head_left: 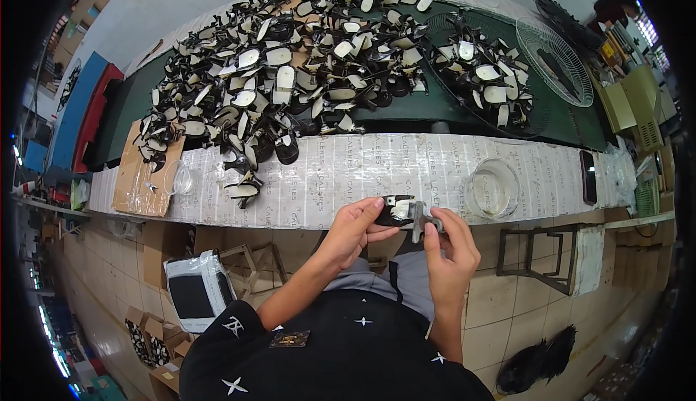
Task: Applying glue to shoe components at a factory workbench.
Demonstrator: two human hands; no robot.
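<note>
Just in front of the bench edge, my left hand [348, 233] is closed on a glossy black shoe heel [394, 211] with a cream-coloured face. My right hand [452, 250] grips a small grey metal tool [418, 221] that meets the heel's right end. The contact between the two pieces is too small to make out fully. A large heap of similar black-and-cream shoe heels [279, 57] covers the far side of the bench, its near end spilling toward me.
A clear round dish [493, 189] stands right of my hands. Further left are a small clear cup [177, 178] and a cardboard sheet [138, 176]. A wire basket [533, 122] holds more heels; another wire basket [554, 60] leans beside it. A dark phone [588, 177] lies at right.
</note>
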